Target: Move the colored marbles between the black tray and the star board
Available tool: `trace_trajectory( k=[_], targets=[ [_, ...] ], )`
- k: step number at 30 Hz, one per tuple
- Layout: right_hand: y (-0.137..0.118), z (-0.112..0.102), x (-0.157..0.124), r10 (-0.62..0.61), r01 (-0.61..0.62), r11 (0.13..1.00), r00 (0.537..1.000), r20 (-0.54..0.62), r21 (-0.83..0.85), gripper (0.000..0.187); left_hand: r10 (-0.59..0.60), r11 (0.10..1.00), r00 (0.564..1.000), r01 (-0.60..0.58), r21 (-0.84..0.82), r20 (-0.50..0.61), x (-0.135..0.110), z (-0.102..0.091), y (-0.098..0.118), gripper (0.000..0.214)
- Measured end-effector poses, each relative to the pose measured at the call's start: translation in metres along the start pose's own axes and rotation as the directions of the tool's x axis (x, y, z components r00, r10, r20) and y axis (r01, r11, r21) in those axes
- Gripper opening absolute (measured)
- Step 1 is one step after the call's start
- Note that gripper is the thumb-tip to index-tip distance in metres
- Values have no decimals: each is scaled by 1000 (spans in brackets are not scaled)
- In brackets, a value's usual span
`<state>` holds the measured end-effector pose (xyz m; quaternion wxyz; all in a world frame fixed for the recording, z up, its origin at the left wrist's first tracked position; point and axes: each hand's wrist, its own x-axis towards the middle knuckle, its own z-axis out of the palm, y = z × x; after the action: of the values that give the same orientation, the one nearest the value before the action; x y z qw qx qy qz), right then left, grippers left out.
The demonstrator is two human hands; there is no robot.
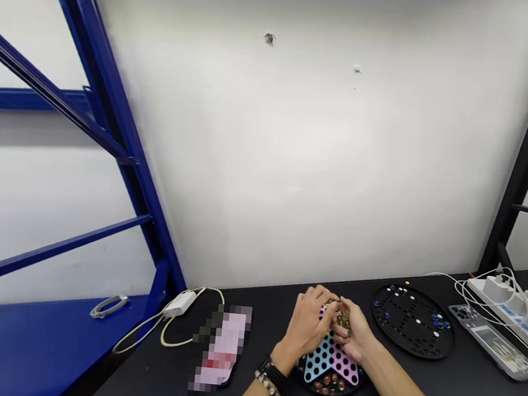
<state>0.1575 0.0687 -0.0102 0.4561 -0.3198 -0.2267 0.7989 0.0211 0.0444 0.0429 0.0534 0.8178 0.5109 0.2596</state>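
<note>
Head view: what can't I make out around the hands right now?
All in the head view:
Star-patterned board: far part hidden behind the left hand and right hand.
Marbles in the right hand: exact count hidden by its fingers.
Whether the left hand pinches a marble: too small to tell.
Pink item: surface masked by pixelation.
Forearms: cut off by the bottom edge.

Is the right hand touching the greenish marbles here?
Touching. The head view shows the greenish marbles cupped in the right hand, with no gap visible between them.
</note>
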Motion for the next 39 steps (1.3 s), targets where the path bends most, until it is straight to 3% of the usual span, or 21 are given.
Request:
trace_trajectory(
  k=[2, 5, 9, 16, 22, 33, 39],
  targets=[
    [-9, -3, -2, -15, 16, 998, 1000, -11, 56, 29, -77, 996, 997, 77, -39, 1, 0, -4, -22, 34],
    [-19, -9, -5, -63, 67, 994, 997, -44, 86, 30, -156, 988, 960, 146, 59, 234, -6, -6, -54, 29],
    [-21, -15, -3, -89, 93, 994, 994, -67, 65, 32, -197, 978, 935, 167, 124, 296, -14, -8, -74, 24],
    [-15, -13, -2, -95, 95, 995, 995, -27, 16, 33, -271, 952, 903, 201, 229, 333, -7, -22, -62, 19],
    [-15, -11, -5, -109, 109, 994, 994, -11, -21, 35, -354, 901, 892, 245, 357, 282, 1, -18, -45, 19],
    [-14, -11, -6, -111, 111, 993, 994, 8, -50, 37, -374, 875, 900, 264, 406, 222, -4, -10, -44, 17],
    [-13, -11, -6, -133, 132, 987, 991, -1, -90, 37, -303, 914, 895, 176, 365, 327, -7, -16, -51, 20]
  ],
)
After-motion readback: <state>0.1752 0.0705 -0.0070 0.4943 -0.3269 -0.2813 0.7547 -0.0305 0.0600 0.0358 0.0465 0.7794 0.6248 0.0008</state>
